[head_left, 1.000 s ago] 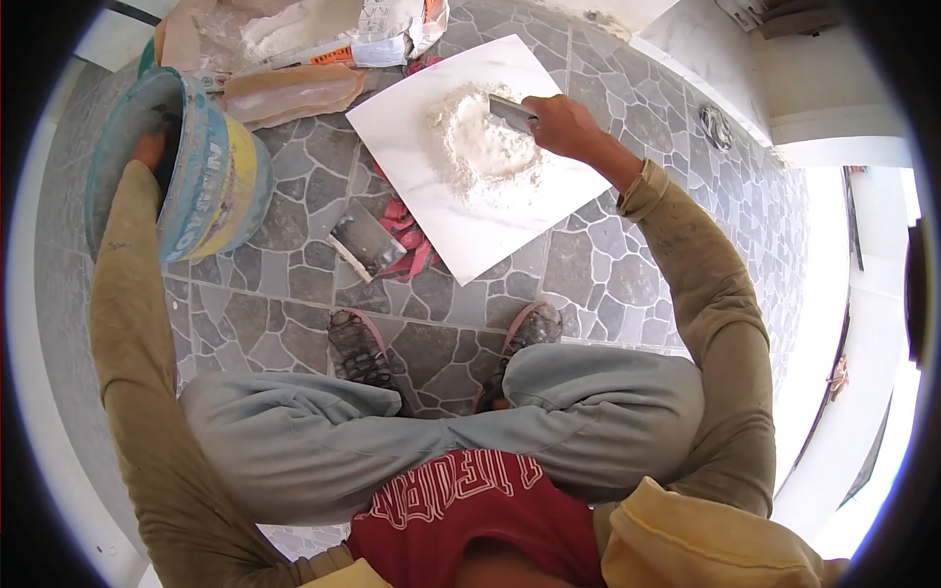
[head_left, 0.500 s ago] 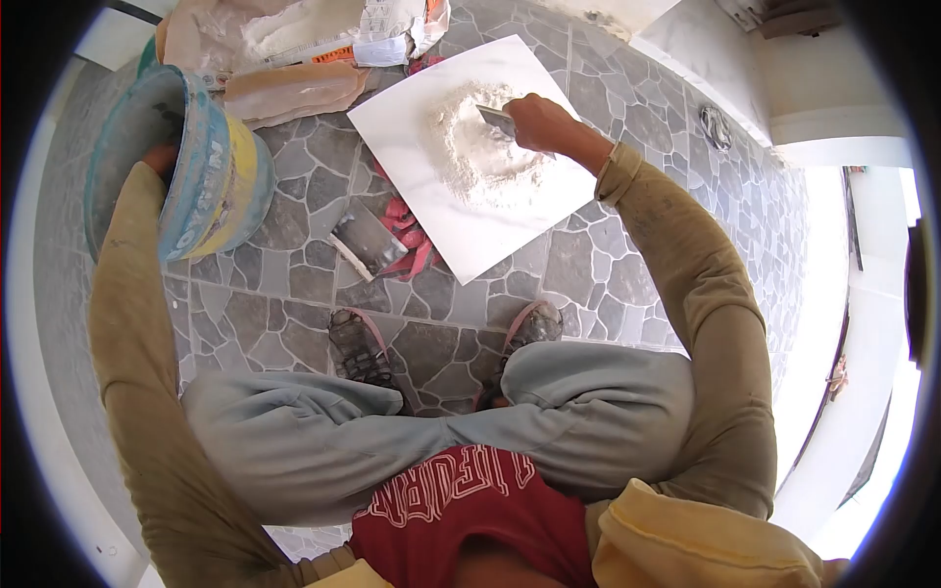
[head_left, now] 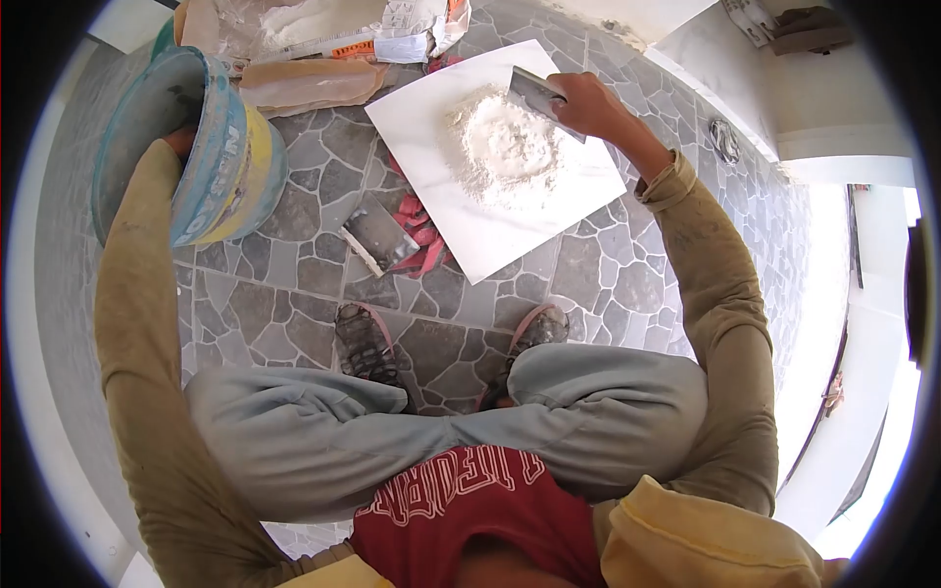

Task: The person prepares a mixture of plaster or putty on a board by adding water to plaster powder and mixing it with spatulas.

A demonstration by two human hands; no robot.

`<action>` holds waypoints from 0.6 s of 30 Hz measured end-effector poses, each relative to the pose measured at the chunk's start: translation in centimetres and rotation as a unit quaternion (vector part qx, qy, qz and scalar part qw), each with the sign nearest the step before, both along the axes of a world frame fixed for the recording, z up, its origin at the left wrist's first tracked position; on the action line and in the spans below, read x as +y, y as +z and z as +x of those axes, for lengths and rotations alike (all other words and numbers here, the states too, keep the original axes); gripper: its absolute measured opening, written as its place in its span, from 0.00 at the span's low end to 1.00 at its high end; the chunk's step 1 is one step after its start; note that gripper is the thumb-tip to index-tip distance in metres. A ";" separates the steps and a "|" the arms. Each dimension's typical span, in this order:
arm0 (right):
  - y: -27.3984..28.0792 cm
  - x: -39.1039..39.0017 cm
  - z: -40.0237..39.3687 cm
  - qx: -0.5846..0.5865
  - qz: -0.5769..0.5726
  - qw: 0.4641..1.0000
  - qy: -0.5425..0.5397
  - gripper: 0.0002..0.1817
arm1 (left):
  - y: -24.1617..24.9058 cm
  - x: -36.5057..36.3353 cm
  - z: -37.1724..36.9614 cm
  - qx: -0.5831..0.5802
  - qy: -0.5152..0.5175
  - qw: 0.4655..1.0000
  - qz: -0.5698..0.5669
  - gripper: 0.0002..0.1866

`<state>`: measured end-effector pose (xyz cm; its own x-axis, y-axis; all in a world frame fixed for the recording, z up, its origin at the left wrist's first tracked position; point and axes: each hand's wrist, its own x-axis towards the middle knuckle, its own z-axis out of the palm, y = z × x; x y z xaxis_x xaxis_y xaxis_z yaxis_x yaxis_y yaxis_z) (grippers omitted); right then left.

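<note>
My right hand (head_left: 592, 104) is closed on a flat metal scraper (head_left: 537, 96), held above the upper right part of a white board (head_left: 480, 240). White powder (head_left: 506, 147) lies in a ringed heap on the board, below and left of the scraper. My left hand (head_left: 180, 143) reaches inside a blue and yellow bucket (head_left: 223, 181); its fingers are hidden by the bucket wall, so what it holds does not show.
An open paper sack (head_left: 323, 82) lies at the top, beyond the bucket. A second flat metal tool (head_left: 378, 235) rests near red strips (head_left: 423, 240) on the stone-patterned floor. Coiled wire (head_left: 723, 141) lies by the right wall. My shoes are in front.
My right hand and the scraper have moved right and up, off the middle of the powder, whose center now shows. My left hand remains in the bucket. The whole view has shifted slightly.
</note>
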<state>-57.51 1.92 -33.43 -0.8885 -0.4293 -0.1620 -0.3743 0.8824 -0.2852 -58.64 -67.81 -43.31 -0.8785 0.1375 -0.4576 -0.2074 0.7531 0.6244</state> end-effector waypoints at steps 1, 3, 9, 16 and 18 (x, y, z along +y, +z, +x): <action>0.7 -0.2 0.6 -0.011 -0.037 0.998 -0.046 0.11 | 0.2 0.3 -0.2 -0.004 -0.005 1.000 -0.011 0.22; -1.2 0.9 1.0 0.017 -0.005 1.000 0.001 0.11 | 0.9 0.8 -0.4 0.001 -0.020 0.999 -0.038 0.21; -3.0 2.2 3.7 0.168 -0.146 0.975 -0.014 0.10 | 10.7 1.4 -1.4 0.092 -0.028 0.972 -0.215 0.20; -6.2 4.6 2.7 0.107 -0.102 0.988 -0.040 0.10 | 24.5 20.9 6.3 0.337 -0.027 0.941 0.007 0.19; -4.7 4.0 2.4 0.139 -0.141 0.978 -0.066 0.12 | 20.2 26.9 10.8 0.356 -0.076 0.929 0.069 0.19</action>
<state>-55.14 5.93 -38.13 -0.9325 -0.2998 0.2013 -0.3591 0.8291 -0.4286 -47.83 -40.86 -23.15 -0.9176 0.2983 0.2626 0.3965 0.6424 0.6558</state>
